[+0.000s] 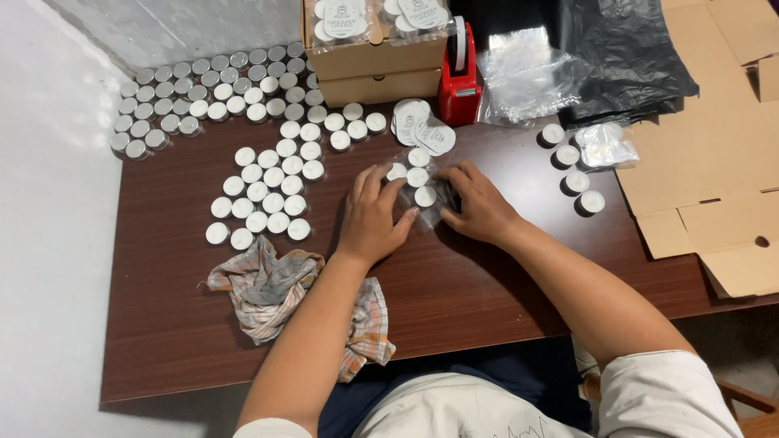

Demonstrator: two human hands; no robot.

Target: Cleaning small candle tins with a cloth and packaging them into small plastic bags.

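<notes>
Your left hand (pixel 372 217) lies flat on the table (pixel 454 292), fingers spread and pressing on the near edge of a clear bag (pixel 422 188); your right hand (pixel 479 204) curls loosely round the bag's other side, its fingertips pinching the film, so both hands steady the bag between them. Three white candles (pixel 417 176) show in a short row at the bag, from its far end toward you; whether all three are fully inside the film cannot be told. Judged from this, the bag is only part filled. Just beyond it lies a small stack of round labels (pixel 423 130), and beyond those a red tape dispenser (pixel 460 77) beside two cardboard boxes (pixel 377 69) topped with packed, labelled bags (pixel 345 20): those appear to be finished work. To your left a large group of loose candles (pixel 268 182) waits on the table, with a block of silver-cupped ones (pixel 195 93) at the far corner, so most stock looks unpacked. To your right four candles (pixel 572 166) sit near spare film (pixel 604 146) and flat cardboard (pixel 706 154). A checked cloth (pixel 280 296) lies crumpled near your left forearm
</notes>
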